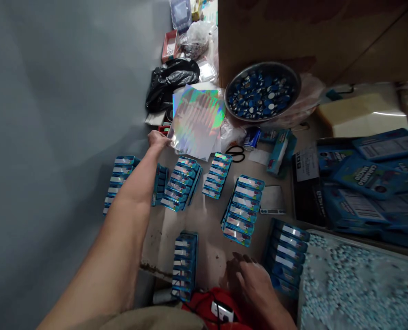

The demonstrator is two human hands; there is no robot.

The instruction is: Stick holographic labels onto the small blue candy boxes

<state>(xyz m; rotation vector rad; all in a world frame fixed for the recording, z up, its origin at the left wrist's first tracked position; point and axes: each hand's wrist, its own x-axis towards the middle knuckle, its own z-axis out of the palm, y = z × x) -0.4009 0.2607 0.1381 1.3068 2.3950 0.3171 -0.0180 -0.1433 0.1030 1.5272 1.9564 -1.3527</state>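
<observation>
My left hand is stretched far forward, its fingers pinched on the near-left corner of a shiny holographic sheet. That sheet lies over other pale sheets and throws rainbow reflections. Close to my body, my right hand is low over the table, fingers loosely apart with nothing visible in them. Around it are rows of small blue packs with pale labels: one row ahead, another to its right and a third to its left. More blue rows stand near my left forearm, which partly hides some.
A metal bowl of blue and silver discs stands at the back. Black scissors and a blue can lie before it. Right are a box of blue pouches and a tray of light-blue pieces. A grey wall bounds the left.
</observation>
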